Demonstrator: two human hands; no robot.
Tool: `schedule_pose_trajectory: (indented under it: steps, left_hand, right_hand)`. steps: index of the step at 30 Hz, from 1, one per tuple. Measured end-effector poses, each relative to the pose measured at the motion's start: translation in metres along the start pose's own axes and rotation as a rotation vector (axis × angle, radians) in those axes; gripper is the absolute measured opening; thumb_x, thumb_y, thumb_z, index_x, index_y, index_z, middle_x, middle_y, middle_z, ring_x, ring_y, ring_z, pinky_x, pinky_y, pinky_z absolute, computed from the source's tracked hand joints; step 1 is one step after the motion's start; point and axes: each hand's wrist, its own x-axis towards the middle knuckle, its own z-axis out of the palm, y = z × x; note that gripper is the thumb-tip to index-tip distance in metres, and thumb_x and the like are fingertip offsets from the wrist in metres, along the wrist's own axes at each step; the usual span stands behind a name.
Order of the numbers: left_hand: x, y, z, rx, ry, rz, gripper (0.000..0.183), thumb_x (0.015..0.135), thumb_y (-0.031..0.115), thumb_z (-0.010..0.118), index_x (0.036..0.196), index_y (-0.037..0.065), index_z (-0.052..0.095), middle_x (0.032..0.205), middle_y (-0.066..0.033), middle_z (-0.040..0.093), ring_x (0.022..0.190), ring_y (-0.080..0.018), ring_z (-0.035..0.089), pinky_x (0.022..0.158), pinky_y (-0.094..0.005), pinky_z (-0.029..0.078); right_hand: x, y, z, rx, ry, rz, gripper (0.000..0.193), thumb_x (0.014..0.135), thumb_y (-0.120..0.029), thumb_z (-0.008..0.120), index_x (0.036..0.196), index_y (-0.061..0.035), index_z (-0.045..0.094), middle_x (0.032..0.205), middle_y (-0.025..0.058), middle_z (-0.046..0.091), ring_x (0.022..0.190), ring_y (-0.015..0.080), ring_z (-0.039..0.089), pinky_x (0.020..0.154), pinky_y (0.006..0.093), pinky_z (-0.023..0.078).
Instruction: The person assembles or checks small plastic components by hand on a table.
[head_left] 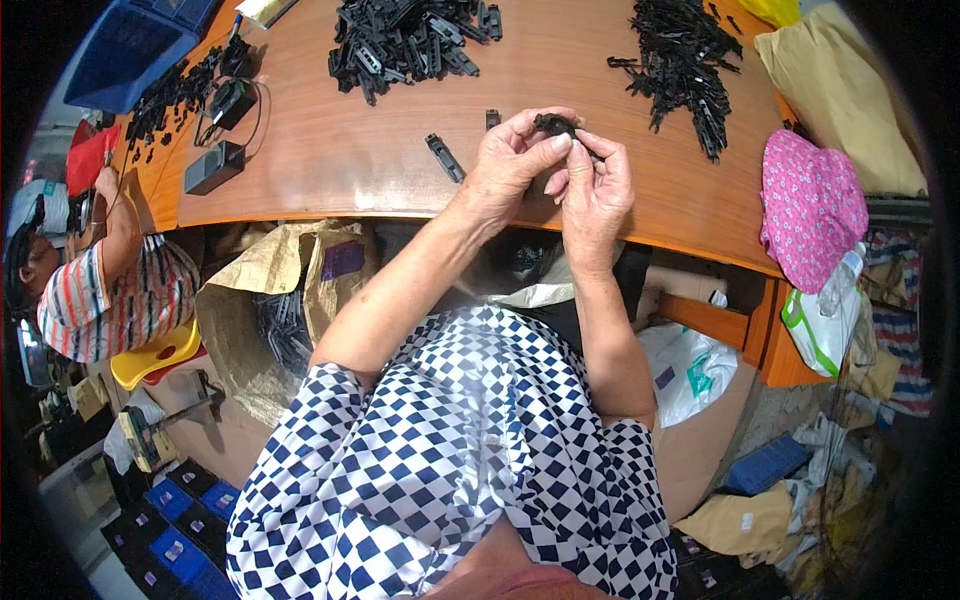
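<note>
Tabletop is seen stretching out at twelve o'clock from the hands, elbow room framed between a left pile of black pieces at ten and a right pile at two. At six, its near edge, bent by the lens, is crossed by both forearms. And here, at the centre of the dial, above the wood, a small black part is being pinched by the thumbs and fingers of the left hand and the right hand together. Its shape (partly masked by the fingertips) cannot be made out. Towards nine, a narrow, channelled black piece is laid aslant; farther out, a boxy black case is set down. Reddish-brown grain is shown across the wood, light glossily reflected. Past three, a pink floral cloth is spread at the table's side; at eight, a crinkled tan sack is stood below the edge, and beyond it a co-worker in stripes is glimpsed.
</note>
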Motion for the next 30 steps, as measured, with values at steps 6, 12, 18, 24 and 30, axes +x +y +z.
schedule_pose_trajectory:
  steps: [6, 12, 18, 24, 30]
  left_hand:
    - [-0.002, -0.004, -0.007, 0.291, 0.197, 0.126, 0.028, 0.091, 0.012, 0.061, 0.116, 0.000, 0.056, 0.111, -0.0097, 0.063, 0.090, -0.0133, 0.061, 0.079, -0.0264, 0.051]
    - [-0.016, 0.009, -0.015, 0.523, 0.146, 0.065, 0.020, 0.090, 0.007, 0.060, 0.109, 0.000, 0.062, 0.103, -0.0062, 0.066, 0.097, -0.0140, 0.061, 0.088, -0.0286, 0.050]
    - [-0.027, 0.020, -0.008, 0.537, 0.159, -0.013, 0.020, 0.090, 0.006, 0.060, 0.109, 0.000, 0.061, 0.103, -0.0072, 0.065, 0.093, -0.0126, 0.061, 0.085, -0.0271, 0.051]
    - [-0.024, 0.014, -0.016, 0.297, 0.226, -0.093, 0.021, 0.091, 0.006, 0.059, 0.111, 0.000, 0.058, 0.105, -0.0082, 0.064, 0.094, -0.0146, 0.062, 0.082, -0.0279, 0.053]
    - [0.001, 0.076, -0.054, 1.138, 0.271, 0.027, 0.028, 0.090, 0.003, 0.056, 0.117, 0.006, 0.058, 0.120, -0.0093, 0.059, 0.114, -0.0195, 0.055, 0.094, -0.0344, 0.047]
  right_hand:
    - [0.000, 0.008, -0.008, -0.242, -0.075, 0.027, 0.017, 0.092, -0.010, 0.059, 0.107, -0.0004, 0.055, 0.073, 0.0040, 0.059, 0.058, 0.0107, 0.054, 0.054, 0.0248, 0.046]
    - [-0.003, 0.003, -0.021, -0.235, -0.296, 0.151, 0.031, 0.087, -0.013, 0.067, 0.111, 0.0031, 0.056, 0.082, 0.0072, 0.065, 0.074, 0.0125, 0.063, 0.066, 0.0259, 0.051]
    - [0.001, 0.005, -0.028, -0.283, -0.408, 0.336, 0.023, 0.087, -0.011, 0.066, 0.102, 0.0044, 0.058, 0.084, 0.0107, 0.068, 0.074, 0.0134, 0.066, 0.065, 0.0260, 0.052]
    - [-0.002, 0.002, -0.018, -0.415, -0.304, 0.374, 0.017, 0.086, -0.013, 0.068, 0.091, 0.0005, 0.059, 0.072, 0.0103, 0.063, 0.066, 0.0170, 0.066, 0.058, 0.0284, 0.050]
    - [0.048, -0.015, -0.049, -0.808, -0.606, 0.084, 0.020, 0.081, -0.016, 0.071, 0.089, -0.0014, 0.060, 0.068, 0.0108, 0.056, 0.061, 0.0237, 0.057, 0.057, 0.0333, 0.044]
